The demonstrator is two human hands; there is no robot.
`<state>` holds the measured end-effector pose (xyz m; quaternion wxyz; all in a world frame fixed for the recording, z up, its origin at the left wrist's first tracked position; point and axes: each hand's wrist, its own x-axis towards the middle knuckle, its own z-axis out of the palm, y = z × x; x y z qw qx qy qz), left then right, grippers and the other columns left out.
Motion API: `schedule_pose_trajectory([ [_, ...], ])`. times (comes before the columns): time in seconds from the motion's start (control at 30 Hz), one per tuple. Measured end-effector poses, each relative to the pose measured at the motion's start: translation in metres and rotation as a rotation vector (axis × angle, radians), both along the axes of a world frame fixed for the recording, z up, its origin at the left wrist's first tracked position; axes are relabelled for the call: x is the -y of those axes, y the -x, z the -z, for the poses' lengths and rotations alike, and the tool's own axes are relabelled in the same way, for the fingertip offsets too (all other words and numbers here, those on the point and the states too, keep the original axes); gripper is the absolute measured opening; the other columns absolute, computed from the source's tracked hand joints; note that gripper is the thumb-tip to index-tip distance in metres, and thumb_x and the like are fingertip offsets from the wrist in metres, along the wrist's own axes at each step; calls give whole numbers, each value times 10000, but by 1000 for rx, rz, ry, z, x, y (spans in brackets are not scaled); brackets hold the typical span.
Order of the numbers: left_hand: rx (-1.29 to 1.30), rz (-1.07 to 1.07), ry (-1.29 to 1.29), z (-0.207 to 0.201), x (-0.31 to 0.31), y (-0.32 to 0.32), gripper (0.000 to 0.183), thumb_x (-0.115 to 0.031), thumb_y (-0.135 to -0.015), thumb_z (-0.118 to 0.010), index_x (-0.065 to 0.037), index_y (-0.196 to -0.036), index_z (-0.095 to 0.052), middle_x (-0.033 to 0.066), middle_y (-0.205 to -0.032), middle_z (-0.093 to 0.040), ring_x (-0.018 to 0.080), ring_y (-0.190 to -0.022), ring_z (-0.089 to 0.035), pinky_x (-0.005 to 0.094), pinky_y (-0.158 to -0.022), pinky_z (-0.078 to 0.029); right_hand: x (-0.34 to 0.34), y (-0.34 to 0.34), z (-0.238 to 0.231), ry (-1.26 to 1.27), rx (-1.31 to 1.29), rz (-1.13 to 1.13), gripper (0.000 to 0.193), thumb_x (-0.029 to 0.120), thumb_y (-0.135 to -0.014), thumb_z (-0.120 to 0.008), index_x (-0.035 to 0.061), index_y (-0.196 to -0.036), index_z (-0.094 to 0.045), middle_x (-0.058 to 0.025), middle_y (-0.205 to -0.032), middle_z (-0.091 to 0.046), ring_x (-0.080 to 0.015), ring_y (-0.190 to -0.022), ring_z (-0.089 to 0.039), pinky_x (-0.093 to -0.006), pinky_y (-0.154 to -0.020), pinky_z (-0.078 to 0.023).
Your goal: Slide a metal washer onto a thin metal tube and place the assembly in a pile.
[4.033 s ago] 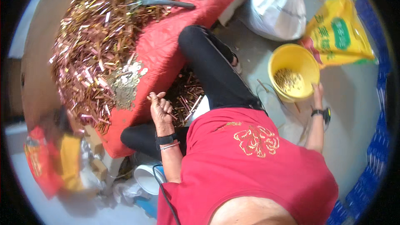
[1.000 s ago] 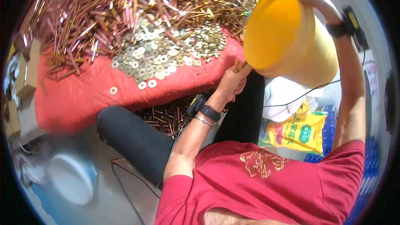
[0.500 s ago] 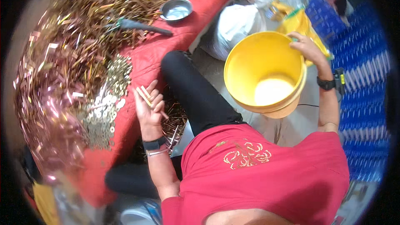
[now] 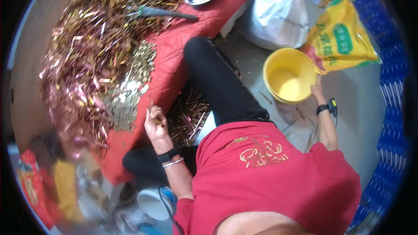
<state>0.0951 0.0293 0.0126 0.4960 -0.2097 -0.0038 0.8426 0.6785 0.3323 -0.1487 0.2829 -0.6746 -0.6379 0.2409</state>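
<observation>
"Yellow round plastic bucket (image 4: 287, 69): where does it sit from the grip?"

"Just left of the right hand (image 4: 317, 88) and slightly ahead of it. Those fingers are closed on its near right side, by the rim. I can't tell whether its base rests fully on the grey floor (image 4: 361, 100)."

"Why hold it there?"

"Probably because the edge offers an easy one-handed hold. Its mouth faces upward, showing bare yellow inside."

"And the left hand (image 4: 156, 121)?"

"Curled narrowly around thin brown strips (image 4: 160, 123); the fingers hide how many. Maybe it keeps them tucked in because the other hand has the bucket."

"What's around that grip?"

"Just beside it, the edge of a bright red cloth (image 4: 167, 58). Leftward lie flat, silvery, ring-shaped pieces (image 4: 125, 100), then a heap of shiny copper-gold strips (image 4: 82, 61), perhaps grouped for easy reach."
</observation>
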Motion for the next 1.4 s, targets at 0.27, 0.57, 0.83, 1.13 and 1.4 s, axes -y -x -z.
schedule_pose_trajectory([
  [0.27,-157,-70,50,8,26,-4,204,-162,-928,-470,19,-871,-545,0,-602,-374,77,-437,-317,201,-354,-266,36,-22,17,454,-412,288,407,-53,-688,-370,-27,-1063,-524,-172,-922,-612,-287,-707,-644,-392,-491,-526],
  [0.57,-276,-86,206,2,22,18,305,-304,-935,-491,-35,-801,-544,12,-634,-367,122,-519,-352,226,-366,-251,-30,-20,1,912,828,-376,396,354,-848,-604,-24,-961,-637,-181,-883,-664,-264,-785,-652,-395,-644,-512],
  [0.83,-399,-84,187,-9,24,69,291,-315,-953,-477,-36,-893,-537,9,-667,-377,96,-507,-323,214,-372,-254,-29,322,-224,-507,180,-941,227,113,-849,-578,31,-1061,-591,-185,-963,-604,-365,-891,-581,-388,-789,-459],
  [1.13,-390,-13,242,10,-9,87,321,-331,-957,-464,-19,-916,-529,13,-652,-389,94,-489,-320,214,-354,-252,105,595,-176,-571,132,-1293,156,94,-746,-606,63,-853,-497,-122,-782,-538,-339,-656,-596,-440,-540,-492],
  [1.4,-417,-156,222,19,7,87,339,-236,-936,-525,49,-1121,-522,63,-769,-529,80,-489,-347,171,-371,-285,92,616,-156,-812,-6,-1298,109,103,-738,-607,93,-817,-532,-112,-749,-512,-303,-661,-578,-402,-551,-482],
])
